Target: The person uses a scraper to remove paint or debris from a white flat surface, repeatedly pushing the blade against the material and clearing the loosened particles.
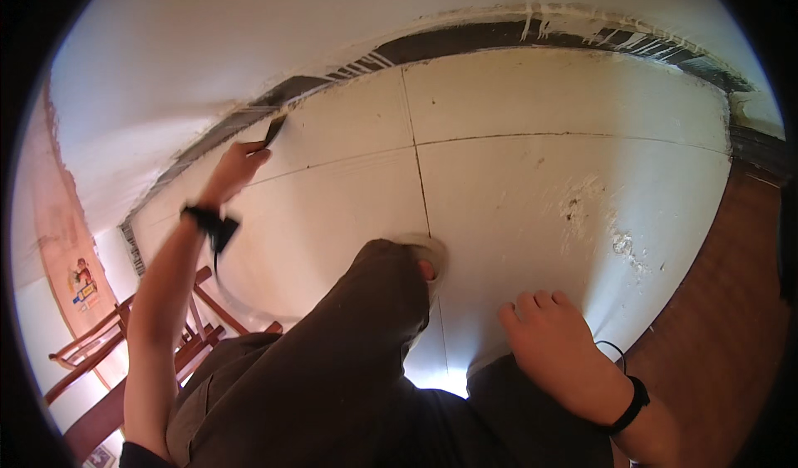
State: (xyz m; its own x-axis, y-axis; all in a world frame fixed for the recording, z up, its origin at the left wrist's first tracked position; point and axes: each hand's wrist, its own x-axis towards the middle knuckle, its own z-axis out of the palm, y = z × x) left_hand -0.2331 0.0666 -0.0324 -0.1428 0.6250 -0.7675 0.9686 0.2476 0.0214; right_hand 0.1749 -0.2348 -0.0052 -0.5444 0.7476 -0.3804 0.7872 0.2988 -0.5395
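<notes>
My left hand (240, 165) is stretched forward and grips a dark, flat-bladed scraper (274, 132). The blade's tip reaches the seam where the pale floor tiles (349, 206) meet a dark baseboard strip (461, 39); whether it touches is too small to tell. White drips and streaks mark this strip, and its upper edge against the white wall (249, 25) is rough. Nothing is held in my right hand (552, 343), which lies palm down over my right knee with its fingers slightly apart.
A reddish-brown wooden chair (199, 343) stands close by my left arm. Brown flooring (723, 268) borders the tiles on the right. Pale flaky residue (623, 243) marks the tiles ahead of my right hand. My light-coloured shoe (438, 253) is planted mid-floor.
</notes>
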